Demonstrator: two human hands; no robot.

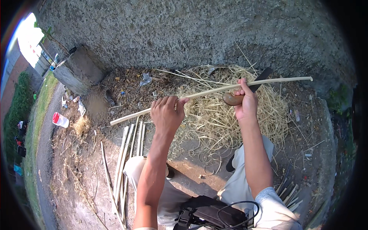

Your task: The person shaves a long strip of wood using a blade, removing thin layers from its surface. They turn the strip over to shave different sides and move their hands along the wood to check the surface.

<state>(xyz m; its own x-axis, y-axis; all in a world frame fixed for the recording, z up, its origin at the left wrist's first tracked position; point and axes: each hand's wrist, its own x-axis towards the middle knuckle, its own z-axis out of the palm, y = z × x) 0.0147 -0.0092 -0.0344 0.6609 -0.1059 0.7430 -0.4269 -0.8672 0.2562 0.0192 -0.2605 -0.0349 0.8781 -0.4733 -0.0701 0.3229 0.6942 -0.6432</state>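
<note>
A long pale strip, which looks like split bamboo (209, 92), lies across in front of me, its right end a little higher than its left. My left hand (167, 111) is wrapped over it left of the middle, back of the hand up. In my right hand (246, 100) is a knife with a rounded brown wooden handle (232, 99) and a wide dark blade (263, 78) pointing up and right. The blade crosses the strip, and my right thumb and fingers touch the strip there. Part of the handle is hidden in my palm.
A heap of thin pale shavings (226, 119) lies ahead, against a rough grey wall (184, 34). Several split strips (122, 165) rest on the ground left of my legs; more pieces (290, 195) lie at right. A concrete block (80, 71) and a red-and-white container (60, 120) are at left.
</note>
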